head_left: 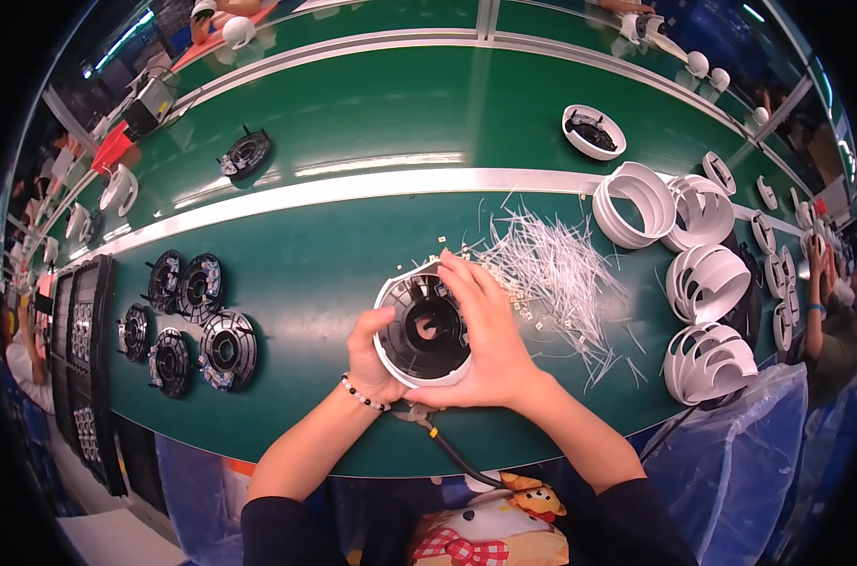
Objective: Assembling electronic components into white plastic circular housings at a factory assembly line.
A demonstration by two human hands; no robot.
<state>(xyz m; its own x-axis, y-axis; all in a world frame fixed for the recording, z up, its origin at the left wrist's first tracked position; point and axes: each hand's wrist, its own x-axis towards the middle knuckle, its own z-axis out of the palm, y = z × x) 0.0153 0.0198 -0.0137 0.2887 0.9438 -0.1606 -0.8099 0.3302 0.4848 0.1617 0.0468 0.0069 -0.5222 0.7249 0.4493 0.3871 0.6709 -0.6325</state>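
Head view: starting at far left with what?

— With a long black plastic tray (96, 377) beside the green table (296, 283). Next, on the table, five black round plastic discs (242, 349) in a loose group. Beyond the pale straight rail (353, 186), one more black disc (247, 155), alone.

— Left hand (364, 357): free or occupied?

— Occupied. Grasping the left side of a round white plastic housing (438, 381), thumb up at its rim. Black-and-white beaded bracelet (364, 394) at the wrist.

— Location of the housing?

— Between both hands, over the table's near middle. Open face turned up toward the camera; black round plastic insert (400, 330) with a central opening seated inside. Contact with the table: cannot tell. Just below, a metal-headed tool (413, 412) with yellow-marked black handle, partly hidden.

— Right hand (490, 330)?

— Also grasping, fingers curved along the housing's right side.

— Farther right?

— Noted a loose heap of thin white strips (551, 264), small cream-coloured bits (515, 292) scattered along its left side. Then thick white plastic rings (610, 217), nested curved white shells (697, 283) nearer, and a clear plastic bag (759, 443) at the near edge.
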